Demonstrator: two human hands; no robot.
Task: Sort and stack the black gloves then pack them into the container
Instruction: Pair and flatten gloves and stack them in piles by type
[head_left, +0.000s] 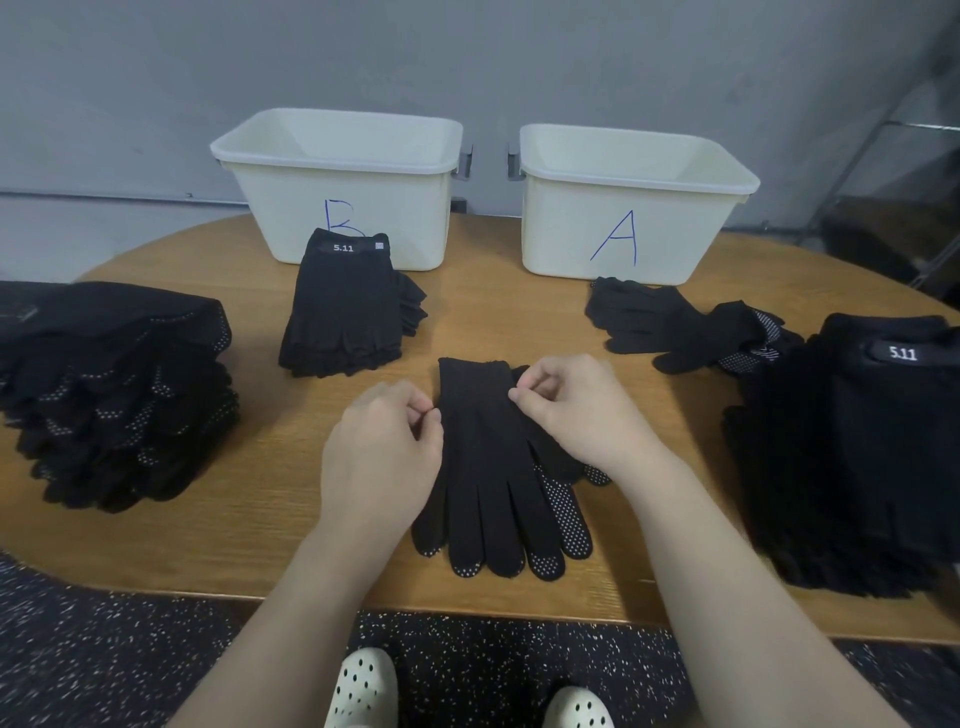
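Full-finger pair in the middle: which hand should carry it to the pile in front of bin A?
Probably the right hand: it already pinches the full-finger pair, and the full-finger pile by bin A lies on its side.

A blue handwritten "B" marks the left white tub (291, 208), a blue "A" the right white tub (561, 218), and "5.11" tags sit on the fingerless glove stack (340, 306) and the right-hand glove pile (857, 441).

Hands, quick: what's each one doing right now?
Left hand: pinching the left edge of the black knit dotted-palm gloves.
Right hand: pinching their right edge.
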